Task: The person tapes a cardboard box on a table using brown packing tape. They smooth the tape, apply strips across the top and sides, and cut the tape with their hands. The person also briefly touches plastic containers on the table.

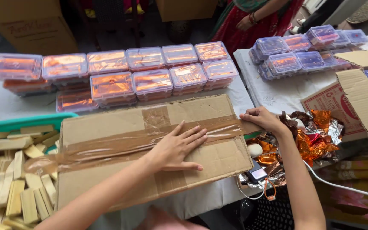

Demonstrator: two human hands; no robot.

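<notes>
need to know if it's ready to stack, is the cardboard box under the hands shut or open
Shut: the cardboard box has its flaps flat, with brown tape running across the seam.

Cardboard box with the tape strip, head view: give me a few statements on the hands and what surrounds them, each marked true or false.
1. The left hand lies flat on the cardboard box. True.
2. The right hand holds scissors. False: it pinches the end of the tape strip at the box's edge.
3. The box is open. False: its flaps are shut, with tape along the seam.
4. Clear lidded containers are stacked behind the box. True.
5. Pale yellow bars lie left of the box. True.
</notes>
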